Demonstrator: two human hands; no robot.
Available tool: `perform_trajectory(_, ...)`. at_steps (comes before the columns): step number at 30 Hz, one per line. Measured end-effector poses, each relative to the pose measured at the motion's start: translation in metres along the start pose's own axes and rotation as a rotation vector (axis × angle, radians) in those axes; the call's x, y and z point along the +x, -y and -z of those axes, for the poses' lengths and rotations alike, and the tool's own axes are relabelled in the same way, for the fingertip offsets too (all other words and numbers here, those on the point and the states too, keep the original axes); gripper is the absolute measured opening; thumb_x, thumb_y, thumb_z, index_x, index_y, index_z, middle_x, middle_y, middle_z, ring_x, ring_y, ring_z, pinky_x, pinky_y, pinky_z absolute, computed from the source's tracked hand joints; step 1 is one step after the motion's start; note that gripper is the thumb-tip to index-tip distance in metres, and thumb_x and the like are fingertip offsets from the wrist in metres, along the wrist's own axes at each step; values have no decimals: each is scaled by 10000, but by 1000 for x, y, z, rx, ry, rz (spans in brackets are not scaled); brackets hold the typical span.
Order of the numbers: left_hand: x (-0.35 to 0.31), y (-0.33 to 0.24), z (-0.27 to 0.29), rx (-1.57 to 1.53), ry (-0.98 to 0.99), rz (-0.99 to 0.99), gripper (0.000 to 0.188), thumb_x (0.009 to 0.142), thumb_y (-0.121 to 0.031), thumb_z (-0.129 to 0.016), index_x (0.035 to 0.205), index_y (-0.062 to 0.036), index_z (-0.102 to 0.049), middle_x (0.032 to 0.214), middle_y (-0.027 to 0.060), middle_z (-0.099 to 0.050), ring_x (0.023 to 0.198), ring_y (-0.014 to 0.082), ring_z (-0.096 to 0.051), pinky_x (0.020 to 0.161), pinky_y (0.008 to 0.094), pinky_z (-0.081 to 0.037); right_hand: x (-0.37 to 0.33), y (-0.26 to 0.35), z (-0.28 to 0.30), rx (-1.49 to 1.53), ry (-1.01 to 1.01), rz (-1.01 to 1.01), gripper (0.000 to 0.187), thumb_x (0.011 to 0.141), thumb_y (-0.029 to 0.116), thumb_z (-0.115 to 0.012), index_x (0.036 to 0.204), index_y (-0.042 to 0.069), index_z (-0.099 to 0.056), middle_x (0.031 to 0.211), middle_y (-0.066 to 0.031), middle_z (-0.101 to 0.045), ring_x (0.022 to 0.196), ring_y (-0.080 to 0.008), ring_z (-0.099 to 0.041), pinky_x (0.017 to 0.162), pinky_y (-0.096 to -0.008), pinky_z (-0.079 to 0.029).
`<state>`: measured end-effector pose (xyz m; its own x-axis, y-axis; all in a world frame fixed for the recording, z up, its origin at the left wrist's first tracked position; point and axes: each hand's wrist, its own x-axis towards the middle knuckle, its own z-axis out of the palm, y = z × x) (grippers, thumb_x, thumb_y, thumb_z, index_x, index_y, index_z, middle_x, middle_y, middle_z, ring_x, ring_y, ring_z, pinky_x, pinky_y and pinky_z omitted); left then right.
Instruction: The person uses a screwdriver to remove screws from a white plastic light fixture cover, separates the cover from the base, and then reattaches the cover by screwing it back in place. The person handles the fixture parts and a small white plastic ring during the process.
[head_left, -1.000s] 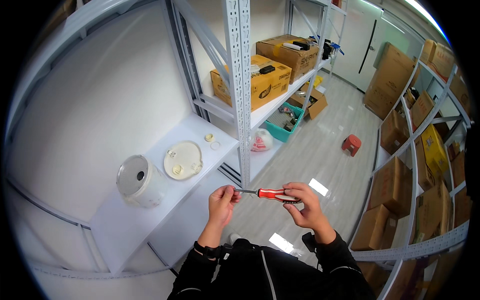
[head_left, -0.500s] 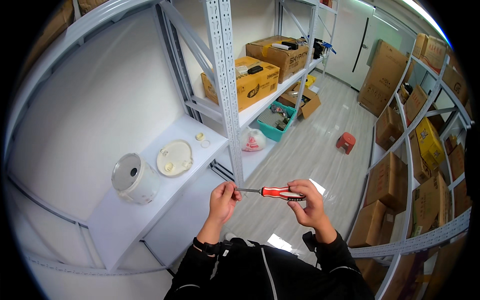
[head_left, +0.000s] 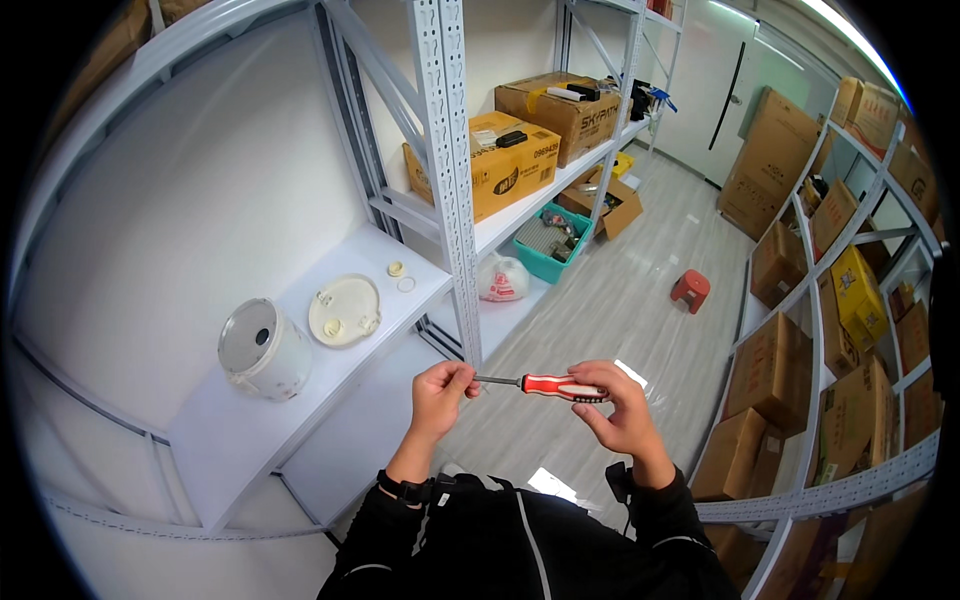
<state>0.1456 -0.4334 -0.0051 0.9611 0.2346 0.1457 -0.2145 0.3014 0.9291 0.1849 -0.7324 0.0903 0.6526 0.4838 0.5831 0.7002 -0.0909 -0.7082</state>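
Hardly shifting over the last second, the screwdriver (head_left: pixel 550 386) is lying between both grips, the left hand (head_left: pixel 438 398) pinching its shaft end, the right hand (head_left: pixel 622 408) holding its handle, so both ends are staying supported.

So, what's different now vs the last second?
Mostly the view: it shifted slightly, so the white canister and round cream plate appear further left in the picture, with no visible move on their shelf. Nothing taken or let go. Unchanged: left hand at the shaft end of the red-handled screwdriver, right hand on its handle.
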Motion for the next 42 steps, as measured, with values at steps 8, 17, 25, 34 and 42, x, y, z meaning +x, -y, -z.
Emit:
perform_trajectory(8, 2, -16, -6, 112, -148, -267, 139, 1023, -97, -714, 1024, 26, -650, 879, 107, -742, 761, 158, -721, 732, 304, -610, -5, -8, -16, 243, 12, -283, 353, 929, 94, -792, 1250, 2, -679, 1036, -100, -761, 938, -174, -719, 845, -318, -551)
perform_trajectory(17, 12, -14, 36, 427, -264, -460, 100, 1039, -40, -657, 1095, 42, -642, 964, 165, -779, 873, 204, -775, 720, 298, -621, 29, -28, -63, 365, 24, -287, 369, 959, 121, -778, 1268, -31, -645, 1106, -131, -748, 967, -183, -724, 866, -329, -580)
perform_trajectory(25, 42, -26, 99, 341, -307, -347, 159, 1092, -89, -574, 1163, 40, -632, 1146, 229, -765, 900, 241, -784, 677, 284, -592, 91, -52, -127, 316, 85, -203, 371, 986, 169, -755, 1256, -47, -621, 1160, -170, -730, 920, -206, -732, 806, -343, -620)
perform_trajectory(34, 101, -38, 233, 739, -459, -271, 91, 974, -129, -748, 982, -40, -733, 1194, 116, -769, 1015, 207, -762, 708, 315, -573, 179, -85, -226, 22, 105, -142, 345, 942, 101, -762, 1240, -19, -637, 1119, -142, -740, 893, -213, -709, 807, -330, -558)
perform_trajectory(42, 137, 11, 298, 1213, -56, -241, 166, 858, -238, -824, 860, -81, -772, 1359, 83, -704, 1344, 304, -592, 1156, 488, -413, 224, -105, -299, -212, 137, -244, 328, 871, 58, -780, 1170, 26, -649, 977, -137, -697, 806, -298, -667, 723, -384, -538)
